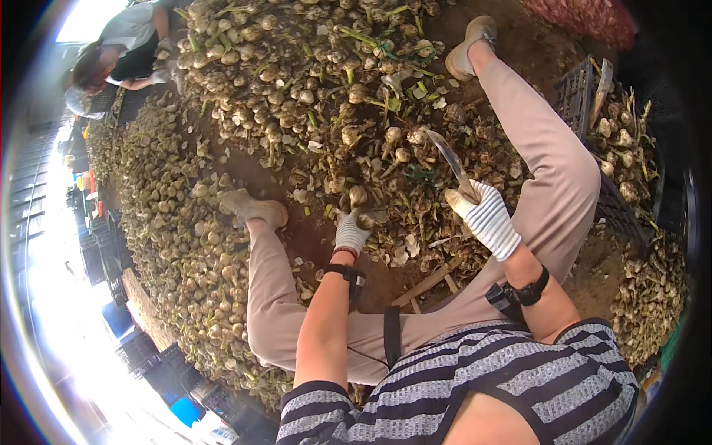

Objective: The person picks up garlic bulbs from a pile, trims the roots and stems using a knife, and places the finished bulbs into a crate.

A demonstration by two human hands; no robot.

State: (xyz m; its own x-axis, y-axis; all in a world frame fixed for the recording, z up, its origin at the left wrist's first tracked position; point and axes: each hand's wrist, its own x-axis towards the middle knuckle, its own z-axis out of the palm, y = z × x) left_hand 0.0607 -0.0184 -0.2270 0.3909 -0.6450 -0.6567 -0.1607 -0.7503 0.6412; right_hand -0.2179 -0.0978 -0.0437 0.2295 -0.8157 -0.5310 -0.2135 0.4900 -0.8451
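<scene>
My right hand, in a white striped work glove, is closed around the handle of a sickle. The curved blade points up and to the left, over the heap. Lower and to the left, my gloved left hand has its fingers closed at a garlic bulb, whose round end shows past the fingertips. Between my legs lie loose garlic bulbs, cut stalks and dry leaves. The fingers' undersides are hidden.
A large garlic pile runs along the left, and another lies ahead. At the right stands a black plastic crate by more garlic. Another person crouches at the upper left. A red net sack lies at the top right.
</scene>
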